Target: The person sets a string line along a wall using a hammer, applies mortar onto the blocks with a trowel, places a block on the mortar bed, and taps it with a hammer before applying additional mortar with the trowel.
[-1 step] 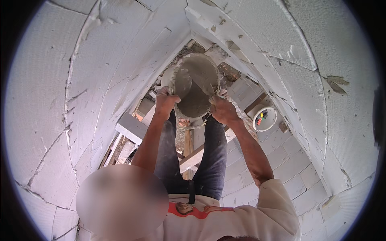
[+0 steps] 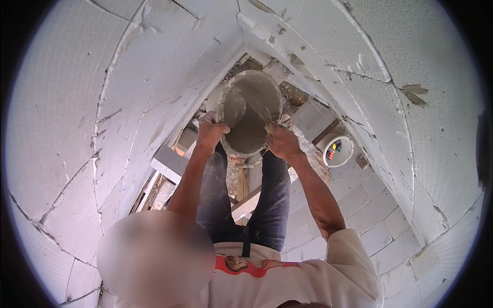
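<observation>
A round mortar bucket is in front of my legs, its rim caked with grey mortar. Wet-looking grey mortar coats the inside and lies at the bottom. A flat, mortar-covered shape leans within it; I cannot tell what it is. My left hand grips the left side of the rim, thumb turned inward. On the opposite side my right hand is closed round the rim. The fingers under the rim are partly hidden on both hands.
Pale block walls rise on both sides and meet at a far corner. To the right stands a white bucket holding items with red, yellow and dark parts. A loose pale block sits at left, and a wooden beam crosses behind my legs.
The view has shifted slightly against the walls. Both hands keep their hold on the bucket, which has barely moved.
</observation>
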Available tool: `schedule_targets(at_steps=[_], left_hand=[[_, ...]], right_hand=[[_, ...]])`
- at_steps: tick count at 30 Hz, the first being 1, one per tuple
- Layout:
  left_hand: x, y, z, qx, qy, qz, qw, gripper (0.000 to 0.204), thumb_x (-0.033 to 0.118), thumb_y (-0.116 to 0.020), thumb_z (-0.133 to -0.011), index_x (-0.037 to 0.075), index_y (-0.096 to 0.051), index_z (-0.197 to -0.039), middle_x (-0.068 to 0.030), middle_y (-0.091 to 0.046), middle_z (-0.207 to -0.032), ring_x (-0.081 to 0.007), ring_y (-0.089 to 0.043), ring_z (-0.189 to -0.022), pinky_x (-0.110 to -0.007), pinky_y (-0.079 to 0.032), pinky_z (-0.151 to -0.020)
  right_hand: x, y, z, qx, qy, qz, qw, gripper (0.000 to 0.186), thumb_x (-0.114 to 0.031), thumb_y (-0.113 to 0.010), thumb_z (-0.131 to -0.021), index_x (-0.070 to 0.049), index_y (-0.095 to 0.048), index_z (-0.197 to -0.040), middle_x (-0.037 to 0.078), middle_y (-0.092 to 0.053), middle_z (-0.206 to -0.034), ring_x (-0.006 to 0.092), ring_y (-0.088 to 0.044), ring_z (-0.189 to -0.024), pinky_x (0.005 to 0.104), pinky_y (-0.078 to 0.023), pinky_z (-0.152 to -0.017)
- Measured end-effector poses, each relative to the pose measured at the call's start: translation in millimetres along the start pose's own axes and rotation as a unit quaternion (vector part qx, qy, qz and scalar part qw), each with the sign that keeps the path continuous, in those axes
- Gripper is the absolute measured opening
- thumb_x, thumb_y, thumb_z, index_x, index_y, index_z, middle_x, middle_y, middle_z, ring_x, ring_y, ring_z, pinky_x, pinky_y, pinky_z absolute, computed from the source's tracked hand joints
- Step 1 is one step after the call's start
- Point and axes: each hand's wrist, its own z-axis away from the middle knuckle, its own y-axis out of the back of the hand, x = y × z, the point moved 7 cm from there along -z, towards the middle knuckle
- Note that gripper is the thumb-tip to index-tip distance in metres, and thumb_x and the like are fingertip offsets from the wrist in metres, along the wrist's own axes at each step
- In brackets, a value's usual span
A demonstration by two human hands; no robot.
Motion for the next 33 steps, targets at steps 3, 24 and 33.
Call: schedule_targets(at_steps=[3, 24, 33], left_hand=[[102, 10, 76, -0.065, -0.042, -0.122, 0.99, 0.029, -0.004, -0.071, -0.067, 0.004, -0.066, -0.094, 0.0001, -0.061, -0.082, -0.011, -0.054, -0.071, -0.028, -0.045, -0.066], [373, -16, 323, -0.327, -0.354, -0.08, 0.872, 0.034, 0.005, -0.081, -0.077, 0.011, -0.053, -0.095, 0.0026, -0.057, -0.086, -0.0069, -0.052, -0.078, -0.024, -0.044, -0.074], [341, -12, 326, -0.295, -0.356, -0.026, 0.886, 0.036, -0.002, -0.081, -0.078, 0.011, -0.051, -0.093, 0.0013, -0.056, -0.088, -0.0071, -0.053, -0.079, -0.024, -0.045, -0.076]], right_hand=[[-66, 28, 45, 0.136, -0.047, 0.047, 0.988, 0.038, -0.018, -0.062, -0.092, 0.004, -0.056, -0.123, 0.034, -0.065, -0.117, 0.0475, -0.069, -0.1, 0.0536, -0.058, -0.083], [-238, 202, 278, 0.464, -0.035, 0.19, 0.864, 0.036, -0.008, -0.057, -0.091, 0.004, -0.066, -0.124, 0.021, -0.068, -0.116, 0.0344, -0.071, -0.102, 0.0435, -0.063, -0.077], [-227, 174, 276, 0.442, -0.107, 0.177, 0.873, 0.03, -0.012, -0.056, -0.091, 0.005, -0.068, -0.114, 0.021, -0.07, -0.103, 0.0359, -0.072, -0.095, 0.0426, -0.062, -0.072]])
